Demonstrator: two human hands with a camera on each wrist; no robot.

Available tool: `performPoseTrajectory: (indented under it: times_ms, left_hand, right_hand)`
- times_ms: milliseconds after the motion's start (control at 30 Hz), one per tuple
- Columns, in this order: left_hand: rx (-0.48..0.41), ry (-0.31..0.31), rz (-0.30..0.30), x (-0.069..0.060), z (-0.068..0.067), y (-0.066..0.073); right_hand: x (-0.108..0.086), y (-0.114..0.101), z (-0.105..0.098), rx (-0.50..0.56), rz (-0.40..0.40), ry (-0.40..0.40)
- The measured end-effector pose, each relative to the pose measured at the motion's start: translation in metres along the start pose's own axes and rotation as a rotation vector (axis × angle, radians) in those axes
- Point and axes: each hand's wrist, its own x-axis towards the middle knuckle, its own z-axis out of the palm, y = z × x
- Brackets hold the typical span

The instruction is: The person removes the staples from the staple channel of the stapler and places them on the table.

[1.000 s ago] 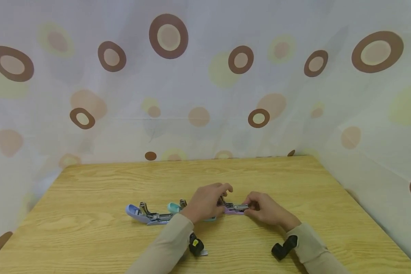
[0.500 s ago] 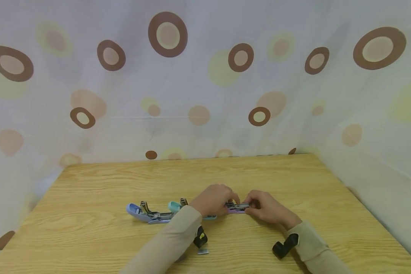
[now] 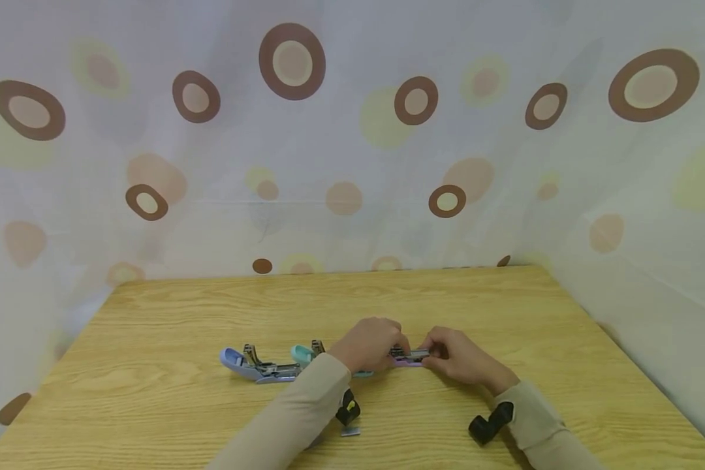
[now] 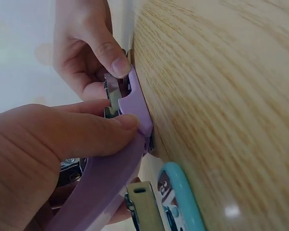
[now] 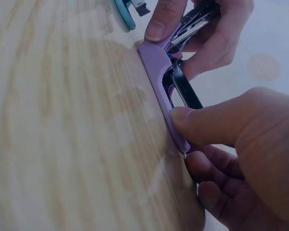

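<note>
A purple stapler [image 3: 410, 363] lies on the table, its cover swung back from the metal staple channel. Near the hinge, my left hand [image 3: 367, 344] grips it; in the left wrist view the thumb presses the purple base [image 4: 137, 103] and a finger reaches the metal channel [image 4: 113, 91]. My right hand [image 3: 459, 358] pinches the front end of the base, with the thumb on the purple side [image 5: 156, 72] in the right wrist view. Left of it, partly behind my left hand, is a teal stapler [image 3: 300, 354], also opened up.
A blue opened stapler [image 3: 239, 365] lies farther left on the wooden table [image 3: 470, 294]. A small silver strip, perhaps staples [image 3: 350, 431], lies near my left wrist. Patterned white sheeting [image 3: 341, 130] rises behind the table and along its right side.
My left hand has shifted right and lower over the purple stapler, its raised fingers now down at the metal channel. The silver strip shows more fully. My right hand stays nearly in place.
</note>
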Motion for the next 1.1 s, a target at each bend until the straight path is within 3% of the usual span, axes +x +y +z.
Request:
performPoseTrajectory:
  times_ms: [500,833,1100]
  left_hand:
    - [0.024,-0.112,-0.031,0.003,-0.015,0.007]
    - [-0.168,-0.208,-0.095,0.011,-0.018,0.003]
    - [-0.215,-0.188,-0.092,0.012,-0.016,0.001]
  right_hand:
    - [0.001,0.001,0.001,-0.006,-0.012,-0.006]
    - [0.002,0.001,0.0,0.003,0.022,-0.024]
    - [0.001,0.001,0.0,-0.008,0.01,-0.021]
